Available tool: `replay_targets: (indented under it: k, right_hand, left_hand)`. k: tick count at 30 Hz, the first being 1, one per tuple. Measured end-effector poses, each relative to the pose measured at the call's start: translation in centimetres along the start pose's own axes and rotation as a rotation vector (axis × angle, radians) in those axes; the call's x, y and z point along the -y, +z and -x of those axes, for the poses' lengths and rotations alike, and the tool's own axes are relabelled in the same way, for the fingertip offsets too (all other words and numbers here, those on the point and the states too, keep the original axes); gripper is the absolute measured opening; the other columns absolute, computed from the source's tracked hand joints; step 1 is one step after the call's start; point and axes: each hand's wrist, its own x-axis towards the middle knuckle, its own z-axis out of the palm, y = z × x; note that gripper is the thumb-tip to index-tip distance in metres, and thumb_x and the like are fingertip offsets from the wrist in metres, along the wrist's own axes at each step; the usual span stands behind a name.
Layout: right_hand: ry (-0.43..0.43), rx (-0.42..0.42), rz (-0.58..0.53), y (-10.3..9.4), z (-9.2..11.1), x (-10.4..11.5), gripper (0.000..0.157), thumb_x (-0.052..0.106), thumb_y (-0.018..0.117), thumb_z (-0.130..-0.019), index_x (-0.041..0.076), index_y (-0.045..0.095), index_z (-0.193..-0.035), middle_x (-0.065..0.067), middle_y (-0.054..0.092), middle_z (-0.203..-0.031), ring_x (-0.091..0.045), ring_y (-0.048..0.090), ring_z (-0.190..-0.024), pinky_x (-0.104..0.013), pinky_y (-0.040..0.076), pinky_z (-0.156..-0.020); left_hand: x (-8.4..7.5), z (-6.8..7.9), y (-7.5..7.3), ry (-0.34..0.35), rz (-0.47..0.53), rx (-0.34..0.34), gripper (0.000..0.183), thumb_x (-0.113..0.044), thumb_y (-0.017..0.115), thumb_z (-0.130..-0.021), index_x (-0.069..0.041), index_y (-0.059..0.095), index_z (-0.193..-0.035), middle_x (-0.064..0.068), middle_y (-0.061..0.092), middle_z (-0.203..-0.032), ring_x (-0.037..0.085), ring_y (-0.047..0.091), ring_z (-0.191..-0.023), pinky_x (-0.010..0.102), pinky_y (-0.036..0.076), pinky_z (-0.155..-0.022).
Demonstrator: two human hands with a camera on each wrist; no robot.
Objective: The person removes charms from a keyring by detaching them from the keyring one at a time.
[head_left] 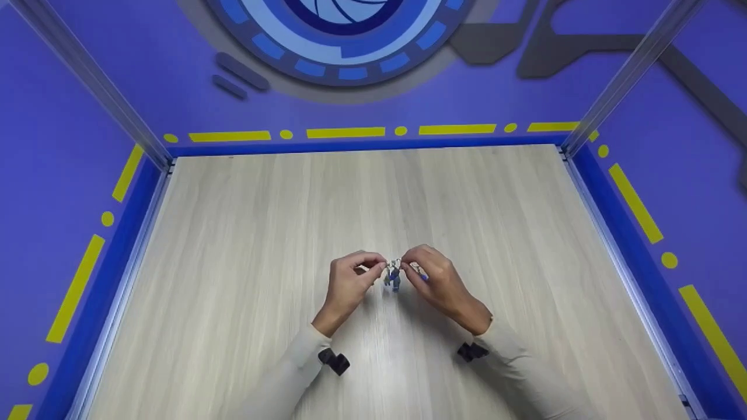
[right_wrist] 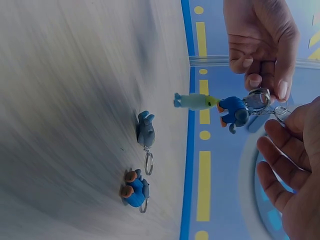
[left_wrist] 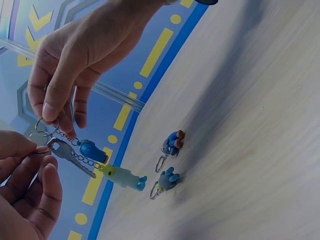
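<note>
My left hand (head_left: 350,280) pinches a metal ring between thumb and fingertip. Facing it, my right hand (head_left: 437,280) pinches the linked ring (left_wrist: 44,122), above the table. From the rings hang a silver key (left_wrist: 72,157), a blue figure charm (right_wrist: 232,111) and a pale green figure charm (left_wrist: 122,177) with a yellow head, on small chains. On the table below lie two more figure keychains, each with its own ring: a blue one (right_wrist: 134,192) with brown feet and a grey one (right_wrist: 146,130) with light blue feet. In the head view the right hand partly hides this group.
The wood-grain table (head_left: 245,233) is bordered by blue walls (head_left: 525,105) with yellow dashes at the back and sides. Metal rails (head_left: 618,233) run along the table's sides. A small black camera (head_left: 334,360) sits on each wrist.
</note>
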Motion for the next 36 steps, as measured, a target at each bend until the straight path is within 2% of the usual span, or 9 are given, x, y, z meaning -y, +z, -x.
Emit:
replay_targets:
  k: [4,8,13,18,22,25,31,36]
  right_hand:
    - [0.027,-0.018,-0.076,0.0,0.1,0.0,0.018,-0.009,0.077,-0.098,0.005,0.073,-0.107,-0.005,0.075,-0.102,-0.020,0.073,-0.097,-0.036,0.061,-0.085]
    - [0.055,-0.036,-0.189,0.0,0.0,0.2,0.019,-0.011,0.076,-0.097,0.004,0.074,-0.109,-0.009,0.077,-0.103,-0.026,0.076,-0.097,-0.036,0.061,-0.089]
    - [0.090,-0.039,-0.266,-0.1,-0.2,0.5,0.019,-0.011,0.076,-0.098,0.005,0.074,-0.108,-0.009,0.079,-0.105,-0.029,0.077,-0.098,-0.030,0.059,-0.093]
    - [0.102,-0.030,-0.263,-0.2,-0.3,0.5,0.018,-0.012,0.075,-0.098,0.004,0.073,-0.107,-0.009,0.078,-0.101,-0.028,0.077,-0.095,-0.027,0.059,-0.091]
    - [0.092,-0.010,-0.231,-0.2,-0.2,0.4,0.019,-0.014,0.075,-0.096,0.001,0.072,-0.107,-0.007,0.077,-0.102,-0.029,0.076,-0.092,-0.037,0.062,-0.084]
    - [0.088,0.005,-0.217,-0.1,-0.2,0.4,0.019,-0.014,0.075,-0.096,0.001,0.071,-0.107,-0.007,0.077,-0.102,-0.028,0.076,-0.091,-0.043,0.063,-0.080]
    - [0.107,0.014,-0.241,-0.1,0.1,0.4,0.020,-0.014,0.073,-0.098,0.003,0.071,-0.107,-0.006,0.076,-0.103,-0.024,0.074,-0.093,-0.046,0.062,-0.077]
    - [0.113,0.025,-0.241,-0.2,0.2,0.4,0.019,-0.013,0.073,-0.098,0.003,0.070,-0.107,-0.005,0.075,-0.104,-0.029,0.074,-0.092,-0.046,0.062,-0.079]
  left_hand:
    - [0.1,0.0,-0.1,-0.025,0.050,0.008,0.007,-0.004,0.081,-0.098,0.003,0.082,-0.099,0.008,0.076,-0.087,0.017,0.069,-0.073,0.024,0.058,-0.062]
    - [0.0,-0.1,-0.2,-0.064,0.076,0.038,0.006,-0.005,0.080,-0.101,0.000,0.081,-0.102,0.008,0.077,-0.094,0.019,0.070,-0.080,0.025,0.058,-0.064]
    - [-0.1,-0.4,-0.5,-0.091,0.031,0.093,0.004,-0.007,0.078,-0.102,-0.004,0.080,-0.103,0.007,0.077,-0.098,0.020,0.069,-0.086,0.023,0.058,-0.066]
    - [-0.4,-0.8,-0.8,-0.070,-0.058,0.148,0.005,-0.007,0.078,-0.101,-0.008,0.081,-0.104,0.001,0.078,-0.100,0.018,0.069,-0.092,0.022,0.056,-0.069]
    - [-0.7,-1.1,-1.0,-0.051,-0.123,0.203,0.005,-0.010,0.079,-0.101,-0.014,0.082,-0.103,-0.006,0.078,-0.101,0.014,0.070,-0.094,0.025,0.056,-0.074]
    - [-1.0,-1.2,-1.1,-0.045,-0.146,0.232,0.004,-0.012,0.079,-0.102,-0.014,0.083,-0.101,-0.007,0.077,-0.099,0.013,0.070,-0.092,0.029,0.057,-0.076]
    - [-1.1,-1.2,-1.1,-0.089,-0.116,0.271,0.007,-0.015,0.077,-0.105,-0.013,0.083,-0.103,-0.005,0.078,-0.099,0.013,0.070,-0.087,0.030,0.060,-0.073]
    - [-0.9,-1.4,-0.9,-0.131,-0.058,0.283,0.008,-0.013,0.076,-0.105,-0.008,0.083,-0.104,0.002,0.077,-0.097,0.014,0.068,-0.085,0.028,0.060,-0.068]
